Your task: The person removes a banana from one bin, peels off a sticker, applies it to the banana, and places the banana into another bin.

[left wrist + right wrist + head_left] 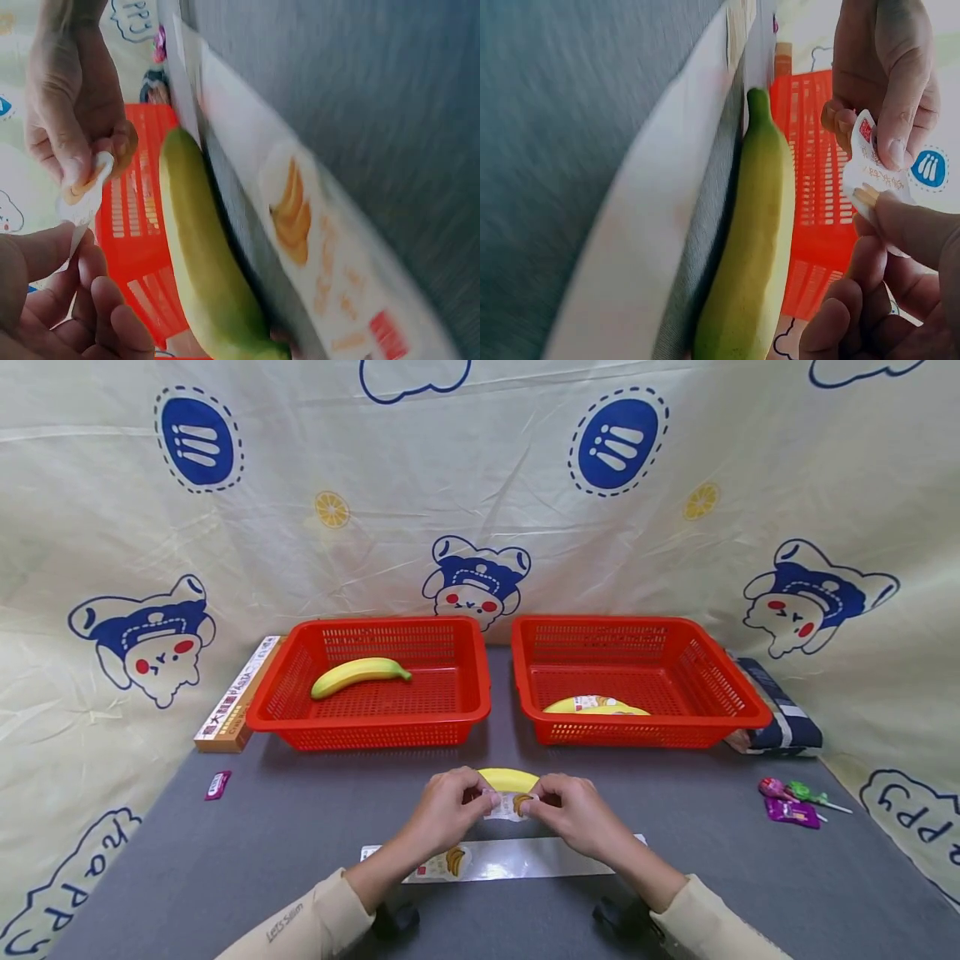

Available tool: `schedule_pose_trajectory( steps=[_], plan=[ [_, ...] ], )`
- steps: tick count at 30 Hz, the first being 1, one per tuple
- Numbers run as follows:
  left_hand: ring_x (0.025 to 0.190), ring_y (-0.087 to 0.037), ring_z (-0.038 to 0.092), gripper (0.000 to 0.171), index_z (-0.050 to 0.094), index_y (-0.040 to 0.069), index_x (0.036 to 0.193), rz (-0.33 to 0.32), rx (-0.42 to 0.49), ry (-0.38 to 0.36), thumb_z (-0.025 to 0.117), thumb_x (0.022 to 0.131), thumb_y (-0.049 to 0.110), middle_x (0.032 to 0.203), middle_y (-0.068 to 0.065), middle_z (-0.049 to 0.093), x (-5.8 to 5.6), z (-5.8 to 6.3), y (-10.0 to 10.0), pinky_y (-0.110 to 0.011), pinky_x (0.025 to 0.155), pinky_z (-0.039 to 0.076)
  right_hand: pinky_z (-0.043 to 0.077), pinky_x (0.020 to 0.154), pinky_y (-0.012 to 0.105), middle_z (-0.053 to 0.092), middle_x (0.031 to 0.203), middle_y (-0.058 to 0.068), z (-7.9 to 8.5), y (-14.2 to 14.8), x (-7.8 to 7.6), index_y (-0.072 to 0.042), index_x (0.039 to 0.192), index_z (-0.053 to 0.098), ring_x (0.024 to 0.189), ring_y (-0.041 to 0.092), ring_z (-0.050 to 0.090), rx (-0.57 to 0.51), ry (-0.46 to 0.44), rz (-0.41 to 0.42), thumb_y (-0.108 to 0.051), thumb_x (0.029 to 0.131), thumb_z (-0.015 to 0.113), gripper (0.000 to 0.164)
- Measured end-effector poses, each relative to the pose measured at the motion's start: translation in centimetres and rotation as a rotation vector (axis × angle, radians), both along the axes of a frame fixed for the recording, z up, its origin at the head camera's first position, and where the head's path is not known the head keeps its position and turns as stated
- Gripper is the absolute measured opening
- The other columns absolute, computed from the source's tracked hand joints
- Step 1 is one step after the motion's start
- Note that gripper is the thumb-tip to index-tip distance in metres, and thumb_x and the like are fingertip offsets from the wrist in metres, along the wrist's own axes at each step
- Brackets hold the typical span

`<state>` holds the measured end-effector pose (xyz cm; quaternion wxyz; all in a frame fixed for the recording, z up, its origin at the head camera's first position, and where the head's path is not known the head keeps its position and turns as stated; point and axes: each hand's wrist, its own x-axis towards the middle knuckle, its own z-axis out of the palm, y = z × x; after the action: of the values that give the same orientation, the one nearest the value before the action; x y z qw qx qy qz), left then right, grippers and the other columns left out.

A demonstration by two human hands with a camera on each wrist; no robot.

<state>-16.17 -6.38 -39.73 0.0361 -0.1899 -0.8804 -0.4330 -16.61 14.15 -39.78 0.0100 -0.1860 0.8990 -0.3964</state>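
Between them, my two hands stretch a small white sticker (508, 807) printed with bananas. My left hand (452, 806) pinches its left end between thumb and fingers, and my right hand (567, 810) pinches the right end. Just behind the sticker a yellow banana (508, 778) lies on the table, green at its tips in the wrist views. Nearer to me, under the forearms, lies a shiny sticker strip (525, 858). One banana label (292, 214) sits on its left part, seen close in the left wrist view.
A red basket (367, 732) at back left holds one banana (358, 675). The red basket (645, 732) at back right holds bananas (592, 704), one labelled. A box (238, 697), a dark packet (780, 710), a small purple packet (217, 785) and lollipops (798, 792) lie at the sides.
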Motion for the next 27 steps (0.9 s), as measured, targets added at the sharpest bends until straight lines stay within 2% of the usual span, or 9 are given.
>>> schedule_pose_trajectory(
  steps=[5,8,13,19,27],
  plan=[
    [0.063,-0.008,0.044,0.016,0.066,0.014,0.071,0.069,-0.097,0.058,0.072,0.081,0.024,0.066,0.003,0.057,-1.6,0.1,0.0,-0.021,0.060,0.035,0.033,0.052,0.021,0.048,0.060,-0.006,-0.1,-0.5,-1.7,-0.015,0.069,0.064,0.058,0.007,0.041,0.056,0.041,-0.031,-0.022,0.081,0.073,0.017],
    [0.062,-0.009,0.044,0.017,0.066,0.013,0.070,0.087,-0.148,0.053,0.072,0.081,0.025,0.065,0.002,0.058,-2.7,0.2,0.0,-0.022,0.058,0.034,0.031,0.053,0.021,0.046,0.057,-0.006,-0.3,-0.7,-2.8,-0.016,0.066,0.062,0.057,0.007,0.040,0.119,0.063,-0.048,-0.025,0.081,0.072,0.021],
    [0.057,-0.008,0.044,0.019,0.067,0.014,0.069,0.096,-0.229,0.029,0.072,0.082,0.027,0.060,0.004,0.058,-4.1,0.0,0.1,-0.022,0.053,0.033,0.029,0.052,0.023,0.043,0.055,-0.005,-0.5,-1.2,-4.3,-0.015,0.063,0.058,0.056,0.010,0.039,0.236,0.045,-0.071,-0.029,0.081,0.072,0.027],
    [0.057,-0.009,0.043,0.026,0.061,0.016,0.062,0.111,-0.331,0.019,0.070,0.081,0.031,0.058,0.006,0.053,-4.8,-0.1,0.4,-0.023,0.051,0.032,0.028,0.053,0.024,0.043,0.051,-0.003,-0.5,-1.7,-5.1,-0.014,0.061,0.056,0.053,0.012,0.039,0.341,0.029,-0.087,-0.031,0.080,0.073,0.031],
    [0.055,-0.010,0.042,0.026,0.059,0.015,0.062,0.119,-0.361,0.053,0.070,0.081,0.029,0.057,0.004,0.051,-5.2,-0.5,0.7,-0.022,0.050,0.031,0.029,0.054,0.025,0.043,0.052,-0.002,-0.6,-2.2,-5.4,-0.013,0.061,0.055,0.053,0.013,0.039,0.393,0.065,-0.083,-0.028,0.081,0.072,0.030]
  ],
)
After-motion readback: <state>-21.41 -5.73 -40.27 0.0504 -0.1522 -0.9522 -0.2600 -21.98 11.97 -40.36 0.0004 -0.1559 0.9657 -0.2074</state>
